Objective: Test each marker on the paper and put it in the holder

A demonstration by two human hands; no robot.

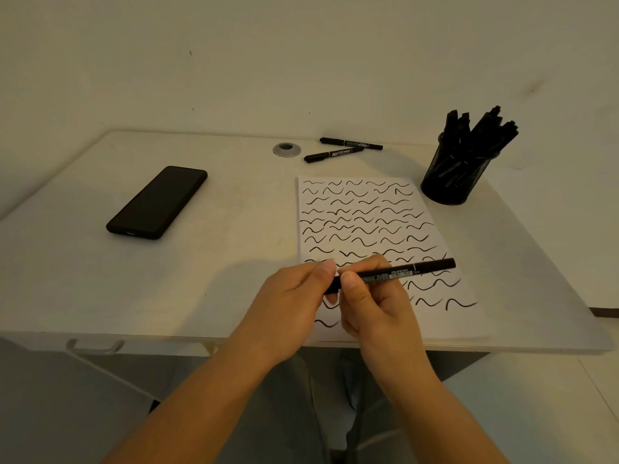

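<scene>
A black marker point(402, 271) lies level in both hands above the near part of the paper point(365, 226), a white sheet covered with black wavy test strokes. My right hand point(371, 296) grips the marker's barrel. My left hand point(294, 296) pinches its left end, where the cap sits. Two more black markers point(335, 153) point(351, 143) lie on the table beyond the paper. The black mesh holder point(452, 179) stands at the back right with several markers in it.
A black phone point(157, 202) lies on the left of the white table point(234, 262). A grey cable grommet point(286, 149) sits near the back edge. The wall is close behind. My legs show below the table's front edge.
</scene>
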